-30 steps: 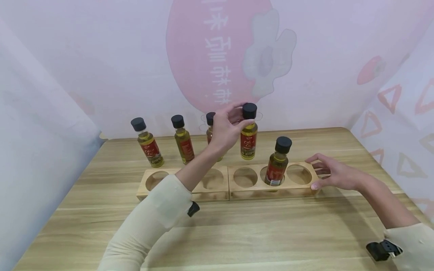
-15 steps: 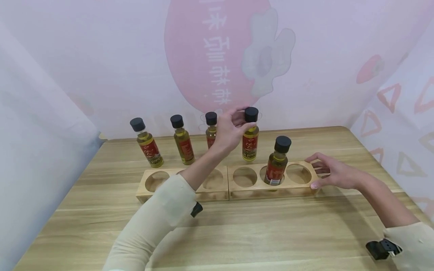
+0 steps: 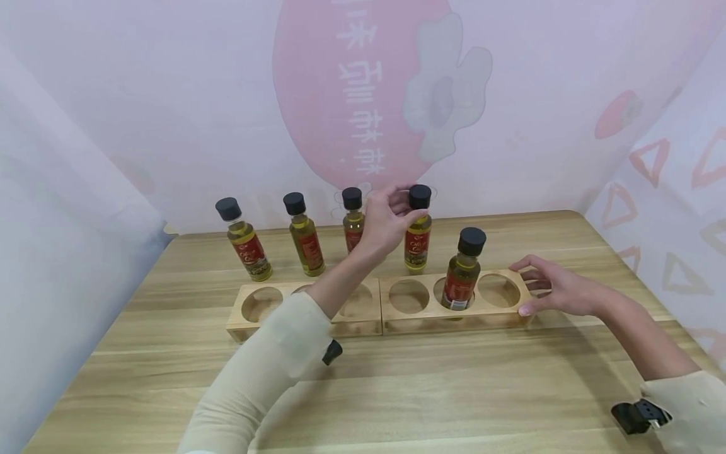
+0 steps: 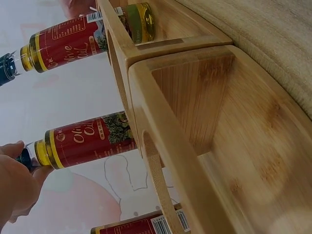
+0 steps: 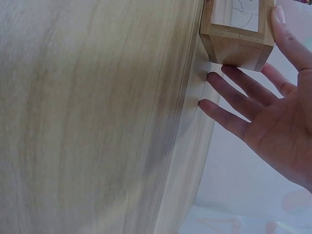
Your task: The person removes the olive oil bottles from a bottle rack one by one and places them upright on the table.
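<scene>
My left hand point(image 3: 386, 224) grips an olive oil bottle point(image 3: 417, 243) by its black cap and neck. This bottle is upright behind the right wooden bottle rack point(image 3: 422, 313); whether its base touches the table cannot be told. In the left wrist view the thumb and fingers close round the cap of the bottle point(image 4: 92, 139). My right hand point(image 3: 558, 291) holds the right end of that rack, thumb on its front corner and index finger at the back. The other fingers spread beside the rack end point(image 5: 239, 46) in the right wrist view. Another olive oil bottle point(image 3: 460, 277) stands in this rack's middle hole.
A second wooden rack point(image 3: 238, 317) adjoins on the left, partly hidden by my left arm. Behind it stand three more olive oil bottles, at the left point(image 3: 251, 252), middle point(image 3: 309, 246) and right point(image 3: 353, 236). A printed cloth point(image 3: 215, 113) hangs behind the wooden table point(image 3: 425, 391).
My left hand and the bottle it grips have come down slightly, with a small shift to the right at first. The right hand keeps its place on the rack end.
</scene>
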